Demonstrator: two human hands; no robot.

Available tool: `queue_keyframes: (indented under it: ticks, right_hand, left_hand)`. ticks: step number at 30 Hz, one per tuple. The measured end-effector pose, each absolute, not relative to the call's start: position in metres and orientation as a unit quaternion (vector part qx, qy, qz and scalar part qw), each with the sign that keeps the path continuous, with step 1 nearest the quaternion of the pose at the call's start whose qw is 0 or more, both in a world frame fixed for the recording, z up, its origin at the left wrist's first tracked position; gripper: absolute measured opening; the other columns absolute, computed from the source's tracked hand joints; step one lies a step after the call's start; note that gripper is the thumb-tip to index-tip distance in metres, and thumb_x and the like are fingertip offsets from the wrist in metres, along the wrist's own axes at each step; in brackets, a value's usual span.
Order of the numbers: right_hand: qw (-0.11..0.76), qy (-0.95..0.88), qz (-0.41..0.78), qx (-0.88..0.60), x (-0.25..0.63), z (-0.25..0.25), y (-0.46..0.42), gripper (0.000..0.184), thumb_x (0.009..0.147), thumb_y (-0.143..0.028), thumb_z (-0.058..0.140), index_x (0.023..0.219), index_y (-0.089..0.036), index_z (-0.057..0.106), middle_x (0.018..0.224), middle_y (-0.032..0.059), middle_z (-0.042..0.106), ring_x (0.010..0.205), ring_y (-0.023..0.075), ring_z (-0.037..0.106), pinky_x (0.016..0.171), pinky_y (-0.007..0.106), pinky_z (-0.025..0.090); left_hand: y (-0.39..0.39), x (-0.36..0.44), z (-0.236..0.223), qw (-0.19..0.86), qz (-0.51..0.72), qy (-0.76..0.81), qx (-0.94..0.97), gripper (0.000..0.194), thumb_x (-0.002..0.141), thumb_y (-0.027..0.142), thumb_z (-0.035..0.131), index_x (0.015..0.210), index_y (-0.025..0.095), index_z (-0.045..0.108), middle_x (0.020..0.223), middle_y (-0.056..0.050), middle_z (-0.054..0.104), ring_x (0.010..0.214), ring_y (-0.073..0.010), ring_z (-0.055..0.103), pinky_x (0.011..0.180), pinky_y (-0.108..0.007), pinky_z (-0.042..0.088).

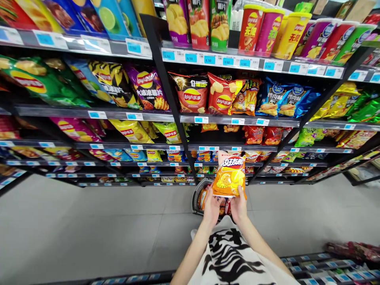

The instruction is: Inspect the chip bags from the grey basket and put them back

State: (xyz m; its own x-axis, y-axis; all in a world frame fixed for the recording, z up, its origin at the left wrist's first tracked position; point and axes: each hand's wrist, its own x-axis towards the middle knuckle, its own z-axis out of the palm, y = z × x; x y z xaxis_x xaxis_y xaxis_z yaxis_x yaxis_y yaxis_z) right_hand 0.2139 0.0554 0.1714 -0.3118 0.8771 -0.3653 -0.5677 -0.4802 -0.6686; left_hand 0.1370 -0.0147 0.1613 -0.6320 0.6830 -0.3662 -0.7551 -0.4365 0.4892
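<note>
An orange and white bag of chips (228, 176) is held up in front of me, its printed front facing me. My left hand (211, 208) grips its lower left edge, most of the fingers hidden behind the bag. At the lower right corner, my right hand (239, 206) holds it with the thumb on the front. Beneath my hands a grey basket (194, 200) stands on the floor with several snack packs in it, partly covered by my hands and the bag.
Shelves of chip bags rise ahead, among them a red Lay's bag (223, 95) and blue bags (285, 98). Chip canisters (292, 35) stand on an upper shelf (252, 61). Grey floor (118, 221) stretches to both sides. Another low rack (320, 261) is behind me at right.
</note>
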Motion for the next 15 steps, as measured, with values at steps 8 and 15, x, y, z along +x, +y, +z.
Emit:
queue_keyframes:
  ticks: [8, 15]
  right_hand:
    - [0.438, -0.255, 0.794, -0.337, 0.2208, 0.1675, 0.0469, 0.059, 0.08, -0.041, 0.09, 0.133, -0.023, 0.071, 0.13, 0.0071, 0.08, 0.119, 0.0279, 0.074, 0.107, 0.046, 0.057]
    - [0.441, -0.239, 0.797, -0.336, 0.225, 0.1645, 0.0482, 0.054, 0.084, -0.048, 0.084, 0.13, -0.023, 0.072, 0.124, 0.0073, 0.082, 0.114, 0.0288, 0.076, 0.102, 0.047, 0.061]
  left_hand:
    - [-0.0092, 0.1442, 0.1648, 0.442, 0.837, 0.315, -0.074, 0.062, 0.089, 0.056, 0.08, 0.139, 0.021, 0.071, 0.142, -0.013, 0.074, 0.134, -0.0307, 0.067, 0.109, -0.042, 0.056]
    - [-0.0086, 0.1472, 0.1625, 0.417, 0.84, 0.333, -0.101, 0.05, 0.093, 0.048, 0.076, 0.136, 0.023, 0.072, 0.14, -0.011, 0.075, 0.126, -0.0273, 0.072, 0.099, -0.037, 0.06]
